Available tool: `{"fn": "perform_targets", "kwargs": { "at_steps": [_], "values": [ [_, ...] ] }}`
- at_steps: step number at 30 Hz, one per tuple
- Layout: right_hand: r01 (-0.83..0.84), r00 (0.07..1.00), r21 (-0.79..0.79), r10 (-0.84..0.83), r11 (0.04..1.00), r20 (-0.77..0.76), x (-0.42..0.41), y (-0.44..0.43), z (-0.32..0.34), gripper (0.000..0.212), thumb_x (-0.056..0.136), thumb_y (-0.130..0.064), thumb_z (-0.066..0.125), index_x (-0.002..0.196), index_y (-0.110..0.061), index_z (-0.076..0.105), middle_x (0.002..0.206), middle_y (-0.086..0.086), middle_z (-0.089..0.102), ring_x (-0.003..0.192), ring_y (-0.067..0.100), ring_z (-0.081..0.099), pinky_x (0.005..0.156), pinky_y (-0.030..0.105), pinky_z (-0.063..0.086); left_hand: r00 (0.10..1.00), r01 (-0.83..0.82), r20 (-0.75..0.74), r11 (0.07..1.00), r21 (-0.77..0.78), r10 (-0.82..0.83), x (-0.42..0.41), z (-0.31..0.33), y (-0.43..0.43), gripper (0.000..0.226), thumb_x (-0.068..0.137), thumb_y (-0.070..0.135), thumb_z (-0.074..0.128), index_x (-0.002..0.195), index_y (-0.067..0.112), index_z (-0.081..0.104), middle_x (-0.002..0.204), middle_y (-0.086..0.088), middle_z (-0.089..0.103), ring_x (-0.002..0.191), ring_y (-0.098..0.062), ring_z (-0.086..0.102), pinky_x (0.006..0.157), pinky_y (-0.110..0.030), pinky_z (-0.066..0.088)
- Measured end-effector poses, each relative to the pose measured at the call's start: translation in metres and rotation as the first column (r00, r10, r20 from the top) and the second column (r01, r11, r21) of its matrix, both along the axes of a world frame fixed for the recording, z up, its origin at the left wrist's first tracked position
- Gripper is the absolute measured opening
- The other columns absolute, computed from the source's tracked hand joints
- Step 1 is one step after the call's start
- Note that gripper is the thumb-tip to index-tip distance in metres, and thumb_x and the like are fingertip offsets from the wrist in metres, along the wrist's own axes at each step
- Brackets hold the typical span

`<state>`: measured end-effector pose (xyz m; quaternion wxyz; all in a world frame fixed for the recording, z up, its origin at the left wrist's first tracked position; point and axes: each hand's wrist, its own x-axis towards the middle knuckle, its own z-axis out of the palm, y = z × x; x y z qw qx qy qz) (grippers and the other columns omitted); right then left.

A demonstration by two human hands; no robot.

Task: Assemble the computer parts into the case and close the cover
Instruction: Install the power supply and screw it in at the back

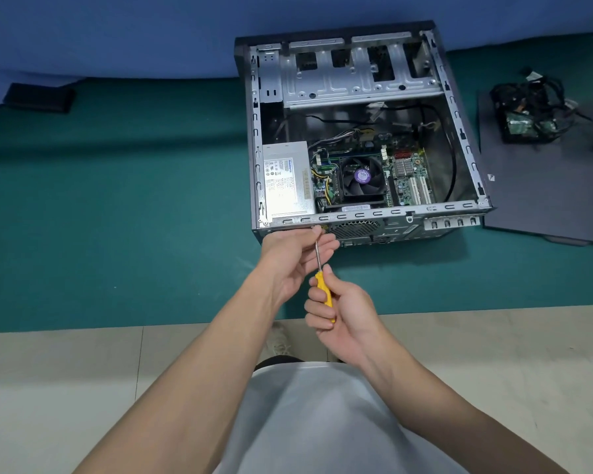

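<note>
An open computer case (459,138) lies on its side on the green mat. Inside it sit a silver power supply (288,181) at the near left and a motherboard with a black CPU fan (362,176). My right hand (339,313) grips the yellow handle of a screwdriver (323,289), whose shaft points up at the case's rear panel by the power supply. My left hand (295,254) pinches the shaft near its tip, against the rear panel. The dark side cover (545,186) lies flat to the right of the case.
A tangle of black cables with a small green board (534,111) rests on the far end of the cover. A black flat object (40,97) lies at the far left on the green mat (117,200). Pale floor tiles (65,388) start at the mat's near edge.
</note>
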<state>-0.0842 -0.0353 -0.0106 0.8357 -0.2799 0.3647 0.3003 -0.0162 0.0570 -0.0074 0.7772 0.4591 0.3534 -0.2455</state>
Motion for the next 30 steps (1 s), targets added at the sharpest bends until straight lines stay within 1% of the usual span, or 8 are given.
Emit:
{"fn": "perform_targets", "kwargs": {
  "at_steps": [4,7,10,13,19,22,25,30],
  "values": [
    [0.067,0.996,0.153,-0.058,0.986,-0.062,0.001,0.004,0.001,0.035,0.097,-0.035,0.046,0.075,-0.009,0.052,0.052,-0.003,0.037,0.034,0.004,0.026,0.031,0.016,0.016,1.0,0.008,-0.005,1.0,-0.001,-0.008,0.002,0.0,0.001,0.008,0.092,-0.003,0.058,0.094,-0.009,0.063,0.077,-0.019,0.072,0.068,-0.024,0.073,0.056,-0.022,0.057],
    [-0.03,0.999,-0.275,0.041,0.961,0.033,-0.003,0.009,-0.001,0.036,0.093,-0.039,0.059,0.072,-0.01,0.056,0.056,0.002,0.046,0.04,0.009,0.035,0.034,0.02,0.024,0.999,-0.048,-0.011,0.998,0.031,0.048,0.001,0.0,-0.003,0.007,0.09,-0.003,0.061,0.09,-0.009,0.063,0.072,-0.018,0.072,0.065,-0.022,0.072,0.052,-0.02,0.055],
    [-0.139,0.949,-0.737,0.302,0.661,0.092,-0.006,0.013,-0.005,0.041,0.091,-0.045,0.058,0.063,-0.016,0.054,0.058,0.001,0.051,0.047,0.013,0.042,0.045,0.027,0.033,0.997,-0.07,-0.006,0.996,0.049,0.07,-0.001,-0.002,-0.007,0.006,0.089,-0.002,0.063,0.088,-0.008,0.063,0.074,-0.018,0.072,0.067,-0.023,0.073,0.056,-0.021,0.057],
    [-0.154,0.919,-0.88,0.391,0.45,0.039,-0.005,0.017,-0.012,0.043,0.095,-0.047,0.05,0.062,-0.019,0.054,0.054,-0.005,0.049,0.053,0.018,0.042,0.056,0.031,0.033,0.999,-0.038,0.003,0.999,0.02,0.038,-0.001,-0.003,-0.003,0.012,0.088,0.003,0.066,0.092,-0.008,0.063,0.081,-0.02,0.073,0.074,-0.026,0.074,0.061,-0.024,0.059],
    [-0.093,0.973,-0.671,0.21,0.736,0.096,-0.002,0.023,-0.012,0.041,0.101,-0.038,0.042,0.069,-0.013,0.049,0.045,-0.009,0.035,0.038,0.008,0.029,0.042,0.024,0.022,0.999,0.039,-0.027,0.996,-0.077,-0.041,0.003,-0.002,0.009,0.055,0.09,0.042,0.063,0.108,-0.01,0.06,0.096,-0.023,0.072,0.088,-0.03,0.073,0.071,-0.032,0.061],
    [0.026,0.999,-0.156,-0.021,0.987,0.035,0.002,0.015,-0.006,0.043,0.1,-0.041,0.044,0.07,-0.01,0.047,0.045,-0.007,0.024,0.032,0.004,0.017,0.032,0.015,0.012,0.998,0.046,-0.042,0.997,-0.066,-0.048,0.006,-0.002,0.009,0.05,0.094,0.04,0.059,0.103,-0.009,0.061,0.093,-0.023,0.072,0.084,-0.028,0.073,0.068,-0.03,0.061],
    [0.108,0.992,0.284,-0.086,0.953,-0.089,0.004,0.007,-0.002,0.04,0.095,-0.041,0.046,0.069,-0.01,0.049,0.044,-0.008,0.027,0.034,0.003,0.011,0.028,0.016,0.013,0.997,0.051,-0.046,0.996,-0.067,-0.054,0.006,-0.001,0.01,0.048,0.094,0.039,0.058,0.101,-0.009,0.061,0.091,-0.022,0.073,0.081,-0.027,0.073,0.067,-0.029,0.06],
    [0.137,0.99,0.038,-0.137,0.99,-0.017,0.001,0.017,-0.005,0.035,0.093,-0.038,0.055,0.075,-0.008,0.053,0.048,-0.002,0.036,0.035,0.008,0.028,0.032,0.019,0.025,0.998,0.017,-0.056,0.999,-0.051,-0.02,0.006,0.0,0.007,0.046,0.094,0.037,0.06,0.098,-0.009,0.062,0.088,-0.021,0.073,0.079,-0.026,0.074,0.062,-0.027,0.06]
  ]
}}
